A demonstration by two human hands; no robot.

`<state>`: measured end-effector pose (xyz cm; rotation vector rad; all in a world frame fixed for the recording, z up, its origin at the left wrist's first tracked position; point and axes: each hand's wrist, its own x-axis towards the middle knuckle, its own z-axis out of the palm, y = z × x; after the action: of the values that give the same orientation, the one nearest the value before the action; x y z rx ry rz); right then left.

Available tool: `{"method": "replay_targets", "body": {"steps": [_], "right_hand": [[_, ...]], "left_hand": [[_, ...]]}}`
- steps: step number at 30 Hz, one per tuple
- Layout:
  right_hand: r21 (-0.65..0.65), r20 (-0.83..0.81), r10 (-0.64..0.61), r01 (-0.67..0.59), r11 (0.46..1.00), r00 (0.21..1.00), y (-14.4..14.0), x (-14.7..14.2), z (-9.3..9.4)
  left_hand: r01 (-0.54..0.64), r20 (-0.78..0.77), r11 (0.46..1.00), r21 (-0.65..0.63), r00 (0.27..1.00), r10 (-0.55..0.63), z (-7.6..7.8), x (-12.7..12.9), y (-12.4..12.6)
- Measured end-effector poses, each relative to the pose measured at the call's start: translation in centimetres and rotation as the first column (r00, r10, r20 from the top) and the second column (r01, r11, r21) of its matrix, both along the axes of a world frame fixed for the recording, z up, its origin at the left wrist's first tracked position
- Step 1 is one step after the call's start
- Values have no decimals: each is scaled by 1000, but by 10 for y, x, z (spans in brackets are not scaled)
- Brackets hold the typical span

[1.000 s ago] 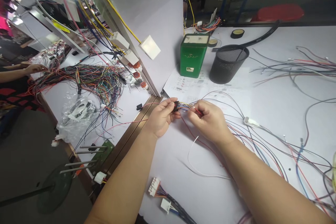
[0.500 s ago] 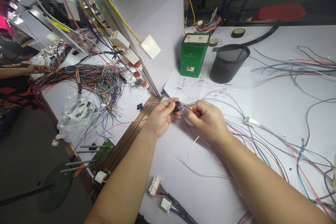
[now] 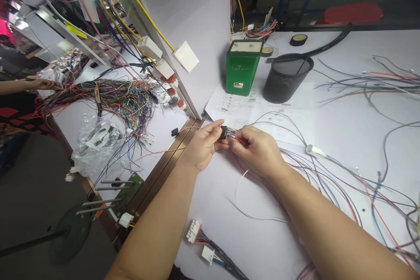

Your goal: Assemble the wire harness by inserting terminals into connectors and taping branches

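My left hand (image 3: pixel 206 143) pinches a small black connector (image 3: pixel 223 132) between thumb and fingers, a little above the white table. Several thin coloured wires (image 3: pixel 232 131) run from the connector's right side. Close beside it, my right hand (image 3: pixel 254 146) is closed with thumb and forefinger on a red wire (image 3: pixel 242 141), its end near the connector. Whether the wire's tip is in the connector I cannot tell. More wires trail from under my right hand across the table to the right.
Behind my hands stand a green tin (image 3: pixel 243 70) and a black mesh cup (image 3: pixel 287 79) on printed sheets (image 3: pixel 219 103). A white connector (image 3: pixel 193 231) on a dark cable lies in front. At left are a wire bundle (image 3: pixel 108 94), a pin board (image 3: pixel 133 188) and another person's hand (image 3: pixel 46 84).
My right hand has shifted slightly left, nearer the connector. My left hand keeps its hold almost in place.
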<state>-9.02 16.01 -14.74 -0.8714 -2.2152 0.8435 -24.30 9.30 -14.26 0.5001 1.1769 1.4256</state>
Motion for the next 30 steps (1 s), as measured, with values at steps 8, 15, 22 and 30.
{"method": "replay_targets", "body": {"steps": [8,15,22,30], "right_hand": [[-23,61,49,-47,999,997,1,-1,-3],[-56,-50,46,-49,997,998,0,1,1],[-5,-157,61,-62,998,986,4,3,1],[-18,-166,3,-6,1000,986,3,1,-1]], "left_hand": [[9,-45,1000,-4,999,-9,3,6,1],[-77,-56,995,65,995,81,1,7,3],[-44,-45,993,112,998,50,1,5,0],[-73,-182,994,83,979,87,-4,10,-1]]}}
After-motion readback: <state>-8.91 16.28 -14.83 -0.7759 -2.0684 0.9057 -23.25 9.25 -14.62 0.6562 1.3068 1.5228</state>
